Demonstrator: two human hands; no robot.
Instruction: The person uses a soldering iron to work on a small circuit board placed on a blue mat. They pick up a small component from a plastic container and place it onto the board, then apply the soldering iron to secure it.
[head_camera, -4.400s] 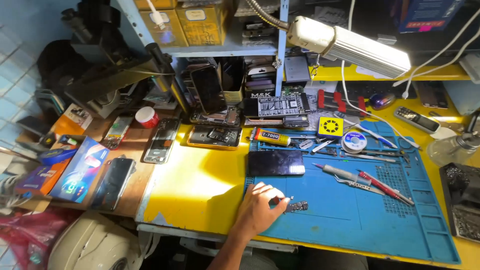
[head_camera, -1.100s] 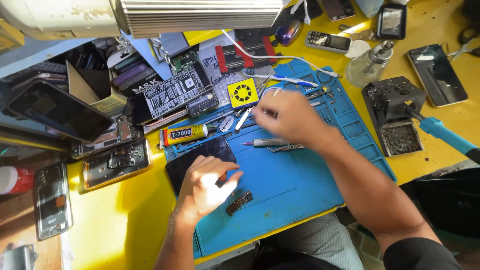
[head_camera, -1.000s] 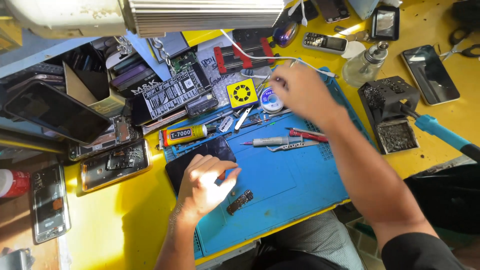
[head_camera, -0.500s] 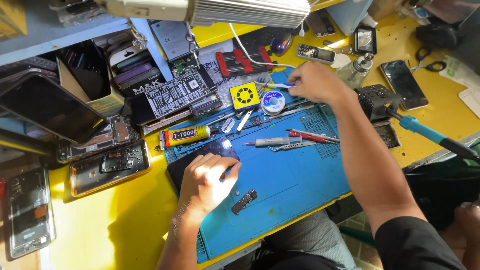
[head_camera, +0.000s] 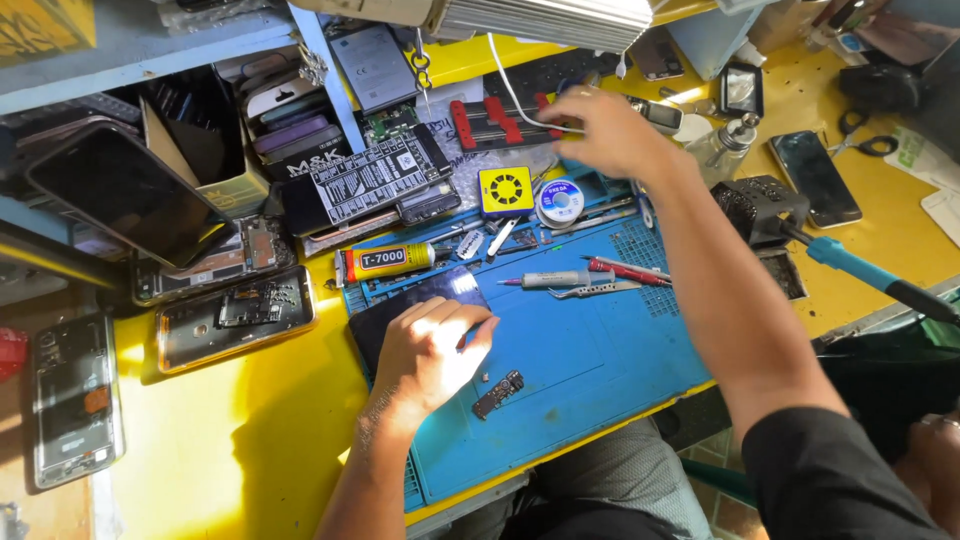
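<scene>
Both my hands are working over the blue mat (head_camera: 600, 350): my left hand (head_camera: 430, 350) is lying flat, fingers loosely together, on the dark phone (head_camera: 400, 305); my right hand (head_camera: 605, 130) is hovering, fingers loosely curled, holding nothing, above the solder reel (head_camera: 558, 200).

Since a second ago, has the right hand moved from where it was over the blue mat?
Yes. The right hand has gone away from the person, off the tools on the blue mat and past the solder-wick spool, toward the red holder beyond the mat's far edge.

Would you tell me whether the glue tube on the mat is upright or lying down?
Lying down: the glue tube rests lengthwise on the blue mat.
</scene>
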